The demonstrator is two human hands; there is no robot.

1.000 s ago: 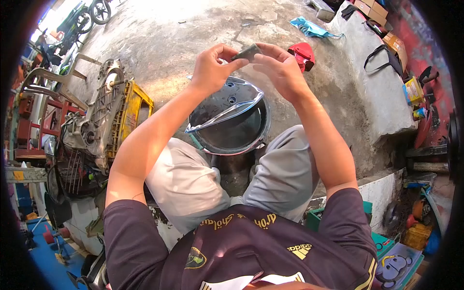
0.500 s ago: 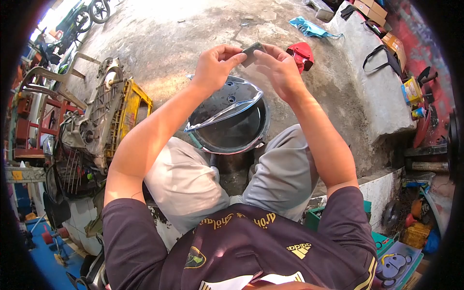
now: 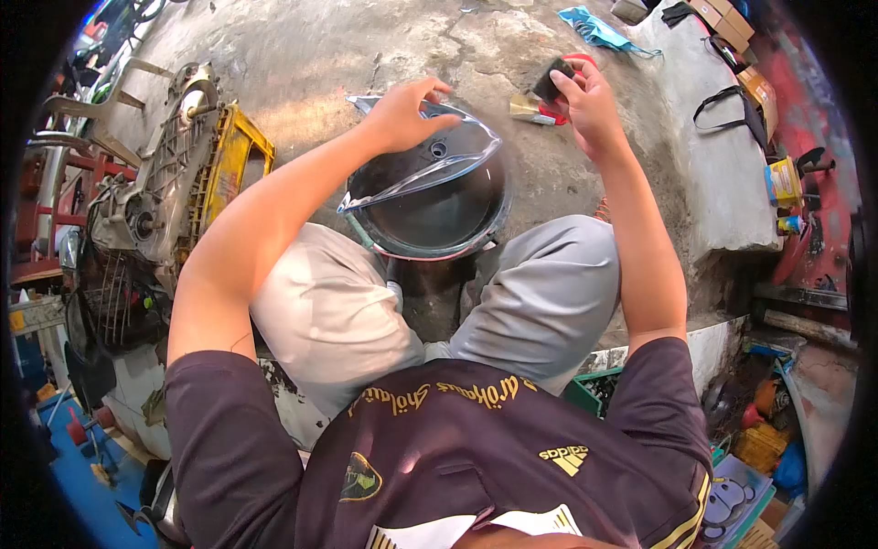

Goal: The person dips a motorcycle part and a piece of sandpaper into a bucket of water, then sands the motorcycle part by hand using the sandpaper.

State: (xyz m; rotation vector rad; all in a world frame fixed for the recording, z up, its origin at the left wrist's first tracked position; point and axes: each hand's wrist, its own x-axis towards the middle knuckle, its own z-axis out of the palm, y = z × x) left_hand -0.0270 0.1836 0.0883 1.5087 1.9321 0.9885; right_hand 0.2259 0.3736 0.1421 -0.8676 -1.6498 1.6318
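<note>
Dark block (image 3: 550,82) sits pinched between thumb and fingers of the right hand (image 3: 593,108); the left hand (image 3: 405,115), thumb and fingers apart, perhaps touches the glossy panel (image 3: 410,165).

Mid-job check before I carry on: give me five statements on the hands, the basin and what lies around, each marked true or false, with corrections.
1. The right hand holds the small dark block. True.
2. The left hand also grips that block. False: it is well apart from it.
3. The shiny-edged panel lies wholly clear of the basin. False: it extends across part of the basin's opening.
4. The yellow crate is left of the basin. True.
5. The blue cloth lies inside the basin. False: it lies on the concrete floor, farther ahead and to the right.
</note>
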